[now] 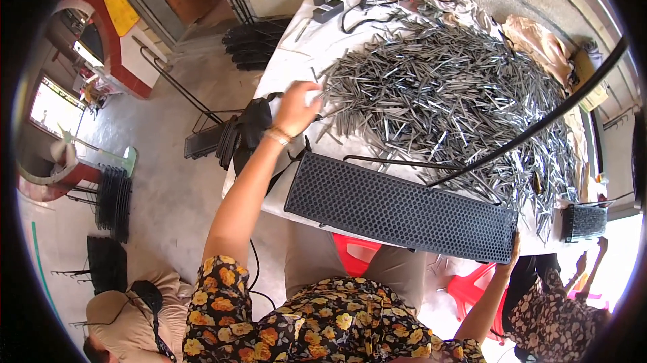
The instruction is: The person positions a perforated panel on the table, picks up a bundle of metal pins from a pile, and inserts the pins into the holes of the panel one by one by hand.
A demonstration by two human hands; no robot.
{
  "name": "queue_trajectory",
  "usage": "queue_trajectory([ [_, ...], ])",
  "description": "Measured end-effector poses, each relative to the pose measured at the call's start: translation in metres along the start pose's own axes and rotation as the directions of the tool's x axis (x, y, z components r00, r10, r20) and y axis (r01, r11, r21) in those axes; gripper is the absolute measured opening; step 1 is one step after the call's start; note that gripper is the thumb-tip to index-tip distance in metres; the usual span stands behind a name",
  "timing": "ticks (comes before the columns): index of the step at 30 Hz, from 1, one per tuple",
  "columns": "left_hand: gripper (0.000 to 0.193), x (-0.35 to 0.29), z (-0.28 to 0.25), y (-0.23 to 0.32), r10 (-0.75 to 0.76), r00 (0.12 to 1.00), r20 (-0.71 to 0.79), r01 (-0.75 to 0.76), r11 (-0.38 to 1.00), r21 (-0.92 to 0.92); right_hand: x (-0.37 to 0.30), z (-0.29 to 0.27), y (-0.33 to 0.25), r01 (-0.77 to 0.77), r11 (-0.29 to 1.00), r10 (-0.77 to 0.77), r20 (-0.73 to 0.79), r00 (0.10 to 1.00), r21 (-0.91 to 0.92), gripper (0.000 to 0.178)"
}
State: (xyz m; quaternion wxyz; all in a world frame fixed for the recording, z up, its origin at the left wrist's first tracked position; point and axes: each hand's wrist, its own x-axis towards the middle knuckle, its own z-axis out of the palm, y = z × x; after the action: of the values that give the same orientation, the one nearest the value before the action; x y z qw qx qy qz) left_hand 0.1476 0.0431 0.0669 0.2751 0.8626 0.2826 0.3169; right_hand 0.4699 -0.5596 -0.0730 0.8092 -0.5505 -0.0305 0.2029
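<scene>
I am standing near and watching a person who is holding a black panel with many small holes over the near edge of a white-covered table. The long axis of the panel is running from about half past nine to half past three, so its right end is sitting a little lower. The right hand is holding this right end, between three and four o'clock from the panel's middle, with the grip closing around the edge. The left hand is hovering at about half past ten from the same middle, apart from the panel. It is the nearer hand to the grey metal strips, which are spreading from it toward three o'clock in a big pile. Its fingers are half bending, with the thumb apart, but they are blurring, and I cannot tell if a strip is between them.

Most of the right fingers are hiding behind the panel. A thick black rod is crossing over the pile toward two o'clock, and the panel is hiding its lower end. The left forearm is partly covering a dark, soft thing.
</scene>
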Motion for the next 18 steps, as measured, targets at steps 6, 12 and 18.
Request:
queue_trajectory([
  [6,0.1,0.056,0.111,0.057,0.081,0.79,0.608,-0.389,0.832,0.395,0.0,0.009,0.001,-0.032,0.997,0.037,-0.073,0.997,0.067,0.037],
  [12,0.098,0.072,0.16,0.055,0.067,0.842,0.535,-0.409,0.725,0.553,-0.003,0.005,0.001,-0.012,1.0,0.013,-0.046,0.999,0.026,0.039],
  [18,0.087,0.061,0.171,0.053,0.231,0.849,0.475,-0.485,0.698,0.527,-0.011,0.037,-0.013,-0.011,0.998,0.019,-0.132,0.991,0.061,0.034],
])
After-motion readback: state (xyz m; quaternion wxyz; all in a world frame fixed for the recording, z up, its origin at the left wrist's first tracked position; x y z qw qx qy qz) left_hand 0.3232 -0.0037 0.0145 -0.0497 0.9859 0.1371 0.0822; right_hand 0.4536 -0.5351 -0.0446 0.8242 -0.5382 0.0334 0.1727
